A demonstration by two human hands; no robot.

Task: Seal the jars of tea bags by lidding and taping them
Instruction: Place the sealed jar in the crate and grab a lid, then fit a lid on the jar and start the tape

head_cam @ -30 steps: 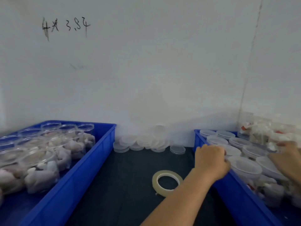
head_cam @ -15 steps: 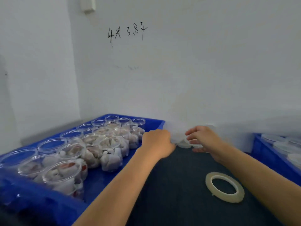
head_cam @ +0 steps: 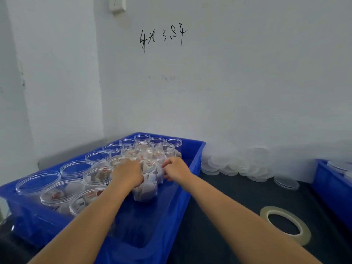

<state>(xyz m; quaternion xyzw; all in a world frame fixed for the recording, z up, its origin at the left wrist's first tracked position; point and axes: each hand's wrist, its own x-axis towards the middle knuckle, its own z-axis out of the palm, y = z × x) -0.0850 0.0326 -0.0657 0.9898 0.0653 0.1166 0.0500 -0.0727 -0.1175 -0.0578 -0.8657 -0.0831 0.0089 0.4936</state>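
Note:
A blue bin (head_cam: 192, 164) on the left holds several open clear jars of tea bags (head_cam: 95, 176). My left hand (head_cam: 127, 174) is wrapped around the left side of one filled jar (head_cam: 147, 187) at the bin's right part. My right hand (head_cam: 176, 168) has its fingers pinched at that jar's top right rim, where a clear lid (head_cam: 149, 164) seems to lie over the mouth; the lid is hard to make out. A roll of clear tape (head_cam: 285, 223) lies flat on the dark table, to the right of my right forearm.
A pile of clear lids (head_cam: 243, 164) leans against the white wall behind the table. A second blue bin (head_cam: 331, 187) with lidded jars stands at the far right edge. The left bin's near right part shows bare blue floor.
The view has swung left. Both hands moved from the right bin, past the lid pile, into the left bin and closed on one filled jar.

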